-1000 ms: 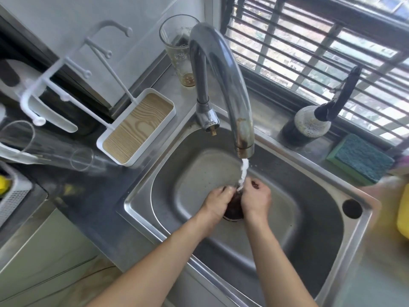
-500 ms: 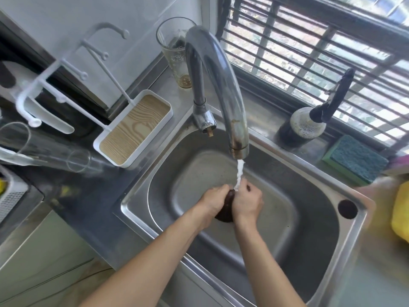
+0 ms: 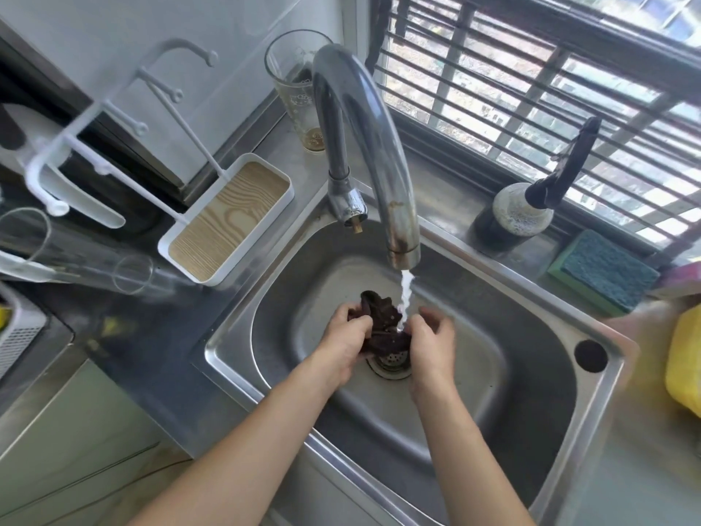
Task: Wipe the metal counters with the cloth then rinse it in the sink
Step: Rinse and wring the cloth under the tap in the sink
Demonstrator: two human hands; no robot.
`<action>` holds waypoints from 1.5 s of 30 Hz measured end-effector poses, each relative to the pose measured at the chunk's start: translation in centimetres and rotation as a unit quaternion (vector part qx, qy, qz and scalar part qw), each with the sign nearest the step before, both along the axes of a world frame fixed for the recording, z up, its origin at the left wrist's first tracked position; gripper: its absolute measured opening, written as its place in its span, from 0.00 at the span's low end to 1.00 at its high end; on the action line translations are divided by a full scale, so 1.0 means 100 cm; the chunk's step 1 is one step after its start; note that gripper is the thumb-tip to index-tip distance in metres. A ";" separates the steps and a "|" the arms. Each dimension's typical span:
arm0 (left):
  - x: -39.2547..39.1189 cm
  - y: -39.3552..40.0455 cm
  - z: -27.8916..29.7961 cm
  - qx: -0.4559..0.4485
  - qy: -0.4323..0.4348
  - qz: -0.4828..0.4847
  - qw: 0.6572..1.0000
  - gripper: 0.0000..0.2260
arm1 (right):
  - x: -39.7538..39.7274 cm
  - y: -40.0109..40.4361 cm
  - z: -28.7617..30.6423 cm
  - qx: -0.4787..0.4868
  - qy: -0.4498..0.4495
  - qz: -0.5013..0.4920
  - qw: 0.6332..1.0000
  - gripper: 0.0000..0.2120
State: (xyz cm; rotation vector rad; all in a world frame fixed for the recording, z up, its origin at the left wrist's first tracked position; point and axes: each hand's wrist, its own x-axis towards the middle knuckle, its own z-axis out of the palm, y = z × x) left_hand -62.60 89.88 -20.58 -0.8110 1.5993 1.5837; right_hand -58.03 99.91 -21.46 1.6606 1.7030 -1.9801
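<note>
A dark brown cloth (image 3: 383, 324) is bunched up in the steel sink (image 3: 493, 373), just above the drain strainer (image 3: 392, 360). Water runs from the curved tap (image 3: 364, 127) onto the cloth. My left hand (image 3: 347, 345) grips the cloth's left side. My right hand (image 3: 432, 345) has its fingers curled round the right side of the cloth. Both forearms reach in over the sink's front rim. The metal counter (image 3: 151, 347) lies left of the sink.
A white tray with a wood-grain base (image 3: 227, 222) and a lying clear glass (image 3: 76, 260) are on the left. A tall glass (image 3: 299, 89) stands behind the tap. On the window ledge are a dark bottle (image 3: 519, 218) and a green-blue sponge (image 3: 607, 271). Something yellow (image 3: 686, 358) is at the right edge.
My hands have drawn apart, and the cloth, squeezed into a ball between them before, now spreads open under the water. The drain strainer shows below it.
</note>
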 end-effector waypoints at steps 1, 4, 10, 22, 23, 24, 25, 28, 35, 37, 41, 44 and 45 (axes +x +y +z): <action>0.001 0.001 0.000 -0.008 0.008 -0.008 1.000 0.15 | 0.002 -0.004 -0.002 -0.058 0.006 -0.001 0.998 0.11; 0.008 0.005 0.009 -0.017 0.007 -0.074 0.997 0.10 | 0.008 -0.016 -0.004 -0.111 0.000 0.045 0.993 0.13; 0.017 0.004 -0.003 -0.061 -0.051 -0.109 0.991 0.26 | 0.005 -0.016 0.000 0.087 -0.073 0.054 0.992 0.20; 0.014 -0.007 -0.021 -0.019 0.125 -0.106 0.986 0.12 | 0.008 -0.013 0.001 -0.072 -0.058 0.067 0.993 0.16; 0.015 -0.009 -0.021 -0.008 0.125 -0.131 0.983 0.15 | 0.007 -0.011 0.000 -0.067 -0.059 0.050 0.995 0.14; 0.017 -0.009 -0.022 -0.007 0.119 -0.147 0.982 0.16 | 0.006 -0.009 0.000 -0.035 -0.068 0.051 0.996 0.12; 0.018 -0.008 -0.021 -0.013 0.106 -0.145 0.984 0.15 | 0.006 -0.008 -0.003 0.002 -0.075 0.053 0.996 0.12; 0.011 0.001 -0.014 -0.024 0.048 -0.108 0.993 0.08 | 0.009 -0.016 -0.002 0.021 -0.030 0.039 0.999 0.18; -0.003 0.001 -0.021 -0.073 0.033 0.003 0.997 0.18 | 0.038 -0.047 0.012 0.225 0.123 0.203 0.945 0.09; 0.003 0.002 -0.021 -0.062 0.046 -0.003 0.997 0.17 | 0.029 -0.046 0.007 0.253 0.097 0.200 0.942 0.17; 0.017 0.020 -0.011 -0.025 0.072 -0.075 0.994 0.21 | -0.008 -0.010 -0.002 0.079 -0.060 0.074 0.992 0.18; -0.003 0.019 -0.008 -0.063 0.079 -0.102 0.990 0.21 | -0.002 -0.028 0.015 0.157 -0.020 0.084 0.984 0.18; -0.013 0.016 -0.006 -0.081 0.068 -0.069 0.992 0.19 | 0.004 -0.041 0.022 0.192 0.019 0.102 0.976 0.18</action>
